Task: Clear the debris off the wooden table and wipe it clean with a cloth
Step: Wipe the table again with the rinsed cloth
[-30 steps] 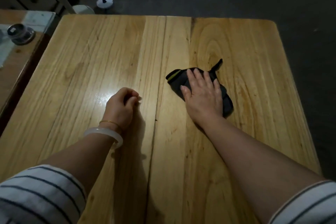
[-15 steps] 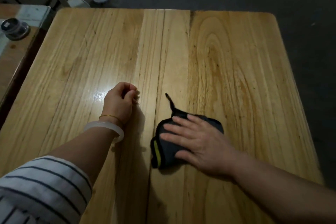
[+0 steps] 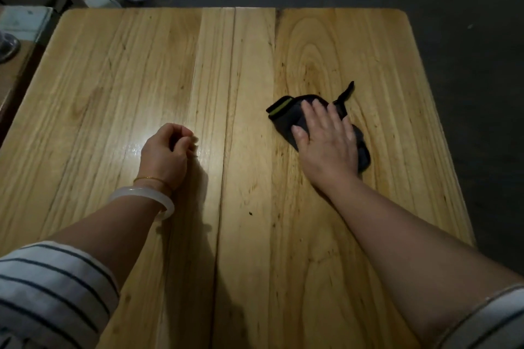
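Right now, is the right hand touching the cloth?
Touching. The head view shows the right hand lying flat on the dark cloth, fingers straight, pressing it against the wooden table; no gap shows between palm and fabric.

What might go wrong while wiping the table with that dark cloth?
A small dark speck sits on the table, nearer the person than the cloth; the wiping may miss it.
The right hand only presses flat on the cloth, so it might slip out or bunch up.
The cloth's loose strap sticks out and could drag grit back.
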Demonstrator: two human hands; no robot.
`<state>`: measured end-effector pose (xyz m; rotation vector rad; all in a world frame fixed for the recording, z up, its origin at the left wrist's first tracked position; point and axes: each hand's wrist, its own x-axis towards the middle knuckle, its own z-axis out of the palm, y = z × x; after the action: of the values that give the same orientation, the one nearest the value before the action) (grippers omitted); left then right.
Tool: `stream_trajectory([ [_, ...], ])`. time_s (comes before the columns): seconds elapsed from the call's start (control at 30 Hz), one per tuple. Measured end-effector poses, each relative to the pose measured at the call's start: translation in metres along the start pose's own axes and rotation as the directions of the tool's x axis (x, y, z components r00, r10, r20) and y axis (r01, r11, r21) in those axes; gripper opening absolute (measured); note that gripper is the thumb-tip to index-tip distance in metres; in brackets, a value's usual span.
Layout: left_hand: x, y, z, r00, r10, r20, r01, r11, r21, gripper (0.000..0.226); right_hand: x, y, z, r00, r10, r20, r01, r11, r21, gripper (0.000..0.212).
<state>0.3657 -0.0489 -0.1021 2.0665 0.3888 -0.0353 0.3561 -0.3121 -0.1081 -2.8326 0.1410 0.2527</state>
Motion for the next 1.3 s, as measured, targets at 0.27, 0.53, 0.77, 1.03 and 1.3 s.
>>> stream_trajectory([
  [0.27, -0.009, 0.007, 0.002, 0.998, 0.008, 0.068, -0.015, 0.994, 0.107, 0.006, -0.093, 0.023, 0.011, 0.940, -0.328, 0.088, 0.331, 0.943, -0.019, 0.061],
  [0.53, -0.090, 0.004, 0.007, 0.848, 0.282, 0.448, -0.431, 0.858, 0.277, 0.018, -0.067, 0.035, 0.004, 0.998, -0.056, 0.004, 0.056, 0.998, -0.031, 0.066],
  [0.77, -0.111, 0.002, 0.022, 0.872, 0.254, 0.418, -0.399, 0.864, 0.308, 0.026, -0.053, 0.031, 0.003, 0.998, 0.064, -0.027, -0.063, 0.998, 0.006, 0.058],
  [1.03, -0.111, 0.008, 0.032, 0.945, 0.145, 0.292, -0.222, 0.942, 0.252, 0.028, -0.076, 0.016, 0.013, 0.993, 0.104, -0.063, -0.102, 0.994, 0.032, 0.060],
  [1.3, -0.109, 0.011, 0.041, 0.969, 0.080, 0.236, -0.154, 0.937, 0.314, 0.015, -0.097, 0.005, 0.019, 0.993, 0.105, -0.056, -0.103, 0.994, 0.036, 0.060],
])
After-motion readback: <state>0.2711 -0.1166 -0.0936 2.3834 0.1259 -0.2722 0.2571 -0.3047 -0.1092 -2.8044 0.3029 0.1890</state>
